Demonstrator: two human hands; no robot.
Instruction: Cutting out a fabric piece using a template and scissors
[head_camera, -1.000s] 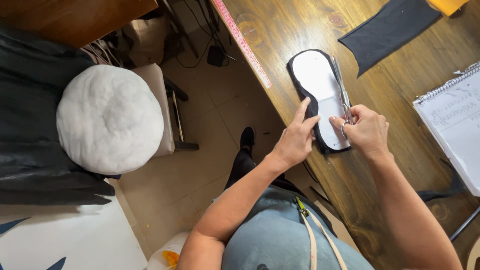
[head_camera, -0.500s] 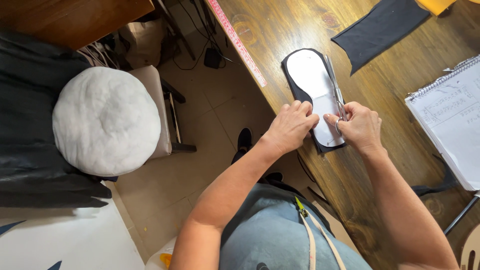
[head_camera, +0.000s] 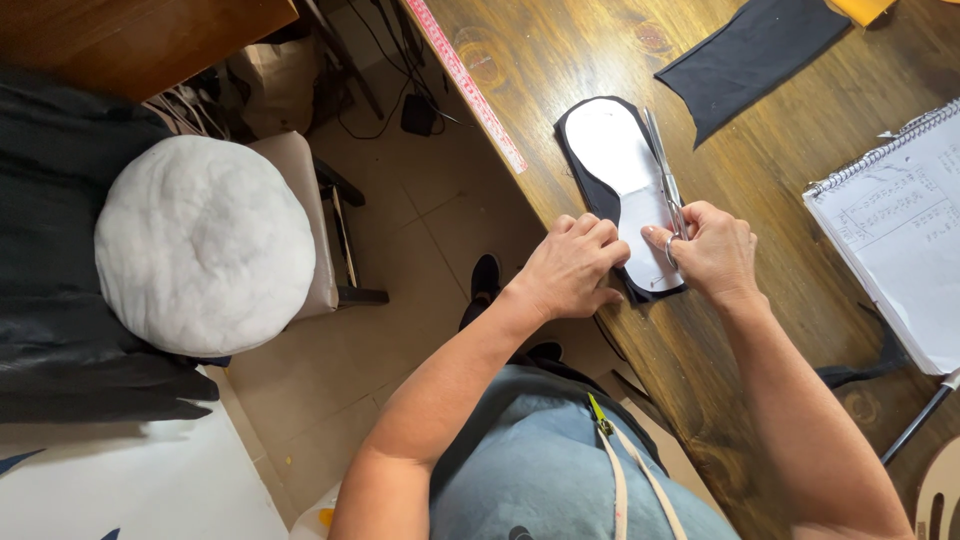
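— From the head view, what is under your hands?

— A white sole-shaped paper pattern (head_camera: 628, 165) lying flat on a black fabric piece (head_camera: 590, 185) cut to nearly the same outline, so a thin dark border shows around the white. Both sit on the dark brown wooden table (head_camera: 760, 190), close to its near edge. The pattern is rounded at the far end, narrows through the middle and widens again toward you.

— And your left hand?

— Your left hand (head_camera: 572, 268) is curled, knuckles up, pressing down on the near left edge of the pattern and fabric.

— Your right hand?

— Your right hand (head_camera: 712, 250) is closed around the handles of the silver metal scissors (head_camera: 662, 175). The blades run away from you along the right edge of the pattern; I cannot tell whether they are parted.

— What else lies about?

— A pink measuring tape (head_camera: 465, 82) runs along the table's edge, a loose black cloth strip (head_camera: 755, 50) lies farther off, and a spiral-bound notebook (head_camera: 900, 230) is open at your right. On the floor side stands a stool with a round white fluffy cushion (head_camera: 205, 245).
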